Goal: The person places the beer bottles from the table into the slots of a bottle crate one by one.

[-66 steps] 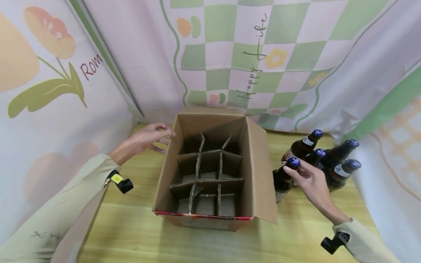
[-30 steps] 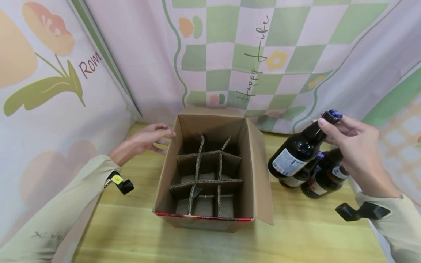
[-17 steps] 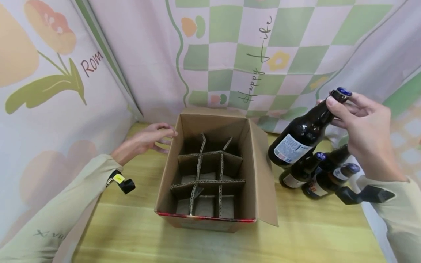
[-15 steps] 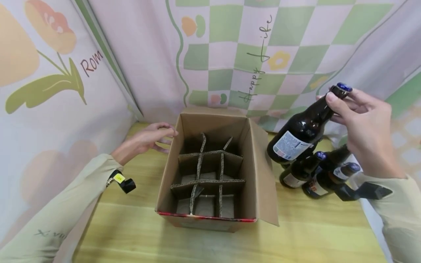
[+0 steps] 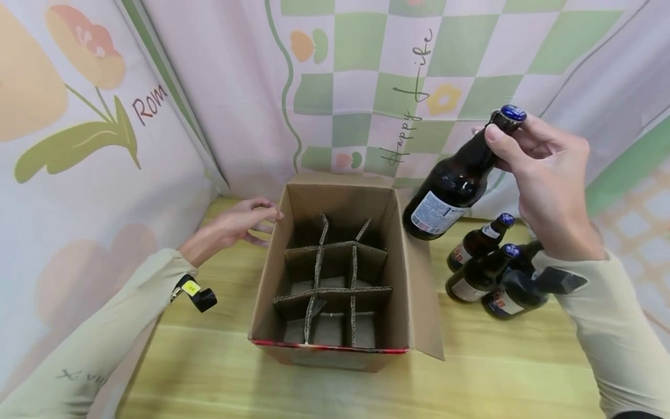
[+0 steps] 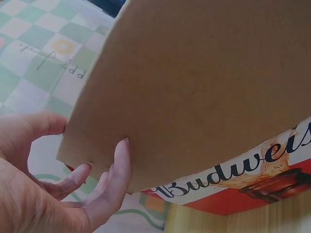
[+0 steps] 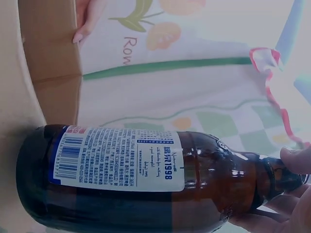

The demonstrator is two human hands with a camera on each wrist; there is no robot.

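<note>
My right hand [image 5: 555, 180] pinches the neck of a dark brown beer bottle [image 5: 450, 180] just below its blue cap. The bottle is tilted, raised off the table, its base near the right edge of an open cardboard box [image 5: 419, 279]. In the right wrist view, the bottle's white back label [image 7: 116, 158] faces the camera. At the box's left rim is my left hand [image 5: 241, 224]. In the left wrist view, its thumb meets the edge of the brown flap [image 6: 194, 97] while its curled fingers [image 6: 121, 160] touch the flap's face. Cardboard dividers [image 5: 335, 291] split the box into several cells.
Several brown bottles with blue caps [image 5: 471, 279] stand close together on the wooden table [image 5: 497, 372], right of the box. One is partly behind the right forearm. Printed curtains [image 5: 356, 87] hang behind and at the sides. The box's right flap [image 5: 426, 326] slopes outward.
The right hand has lifted the bottle from the group, tilting it. Over the last half second it has moved up and left toward the box. The left hand stays at the rim.
</note>
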